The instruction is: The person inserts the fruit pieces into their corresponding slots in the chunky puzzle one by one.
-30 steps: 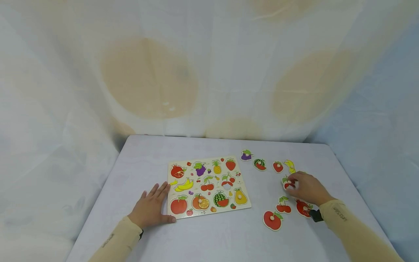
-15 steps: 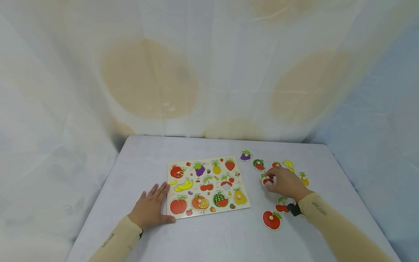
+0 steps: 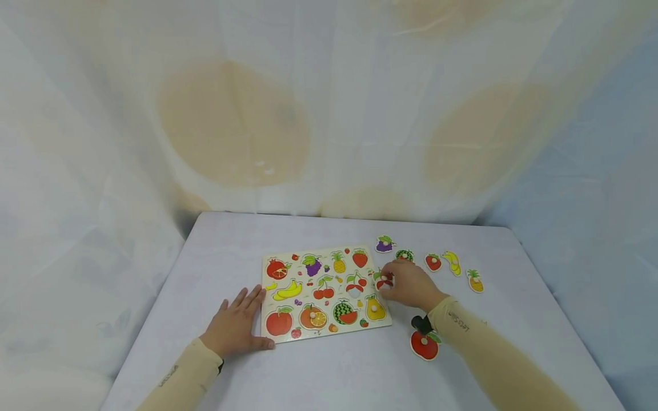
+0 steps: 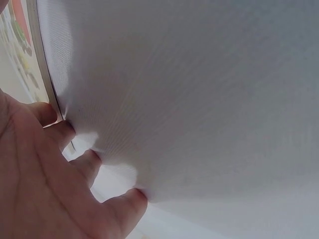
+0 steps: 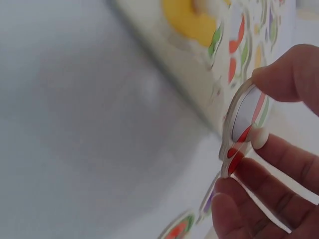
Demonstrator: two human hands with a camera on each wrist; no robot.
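A wooden peg puzzle board [image 3: 329,335] printed with fruit lies left of centre on the table. My left hand [image 3: 237,324] is spread at its left edge, fingertips and thumb right at the rim; the left wrist view shows those fingers [image 4: 82,167] pressing down on the cloth. At the board's right edge, my right hand [image 3: 411,283] holds a cherry puzzle piece [image 3: 380,281] by its border. In the right wrist view this piece [image 5: 244,117] stands tilted on edge, with a white patch and a pale knob. An orange piece [image 3: 313,318] and a pear piece [image 3: 374,309] sit in the board.
Right of the board lie loose pieces: grapes [image 3: 384,245], a watermelon [image 3: 404,254] partly behind the right hand, a strawberry [image 3: 433,262], bananas [image 3: 452,262], a pineapple [image 3: 475,281] and an apple [image 3: 424,346]. Patterned cloth [image 3: 329,114] hangs behind the table.
My right hand has carried the cherry piece leftward from among the loose pieces to the board's right edge. Its forearm now covers the other cherry piece and the pomegranate. My left hand stays put.
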